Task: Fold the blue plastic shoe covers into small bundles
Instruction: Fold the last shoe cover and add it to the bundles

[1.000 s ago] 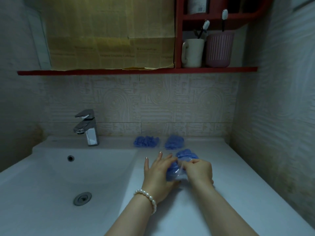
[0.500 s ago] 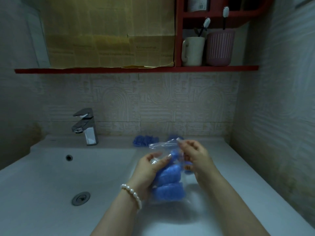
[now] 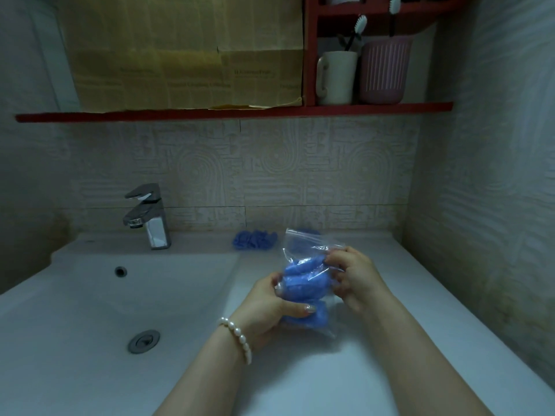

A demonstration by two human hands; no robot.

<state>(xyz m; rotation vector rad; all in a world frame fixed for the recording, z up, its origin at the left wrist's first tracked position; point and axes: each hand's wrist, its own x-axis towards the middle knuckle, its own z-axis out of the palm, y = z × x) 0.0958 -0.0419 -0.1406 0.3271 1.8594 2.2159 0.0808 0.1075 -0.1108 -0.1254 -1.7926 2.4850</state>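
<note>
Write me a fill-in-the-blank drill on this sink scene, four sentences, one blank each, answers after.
1. Both hands hold a clear bag filled with folded shoe covers coloured ____.
2. The pearl bracelet is on the ____ wrist.
3. The white mug and pink cup stand on a shelf coloured ____.
4. The faucet stands to the ____ of the loose bundle by the wall.

Answers: blue; left; red; left

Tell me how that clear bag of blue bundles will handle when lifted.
The clear bag looks floppy: its top creases above the right hand. Probably light, since the blue bundles inside are thin plastic. The film may be slippery; the left hand grips it from below.
</note>
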